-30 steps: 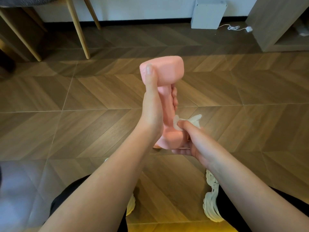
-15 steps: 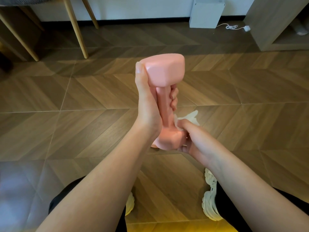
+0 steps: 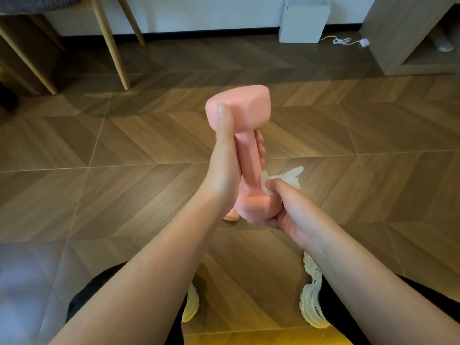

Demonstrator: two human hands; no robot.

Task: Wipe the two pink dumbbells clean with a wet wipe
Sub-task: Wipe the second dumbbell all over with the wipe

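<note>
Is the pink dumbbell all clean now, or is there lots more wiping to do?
Can't tell what's clean yet. Right now the left hand grips the pink dumbbell upright while the right hand pinches the wet wipe against its lower end. To do: the rest of it, and probably a second one; only a pink bit shows on the floor behind.

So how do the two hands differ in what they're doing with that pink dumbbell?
The left hand grips the dumbbell by its handle, thumb up on the top head; the right hand pinches a white wet wipe against the bottom head. Left sits higher, right lower. Both touch the same dumbbell.
</note>
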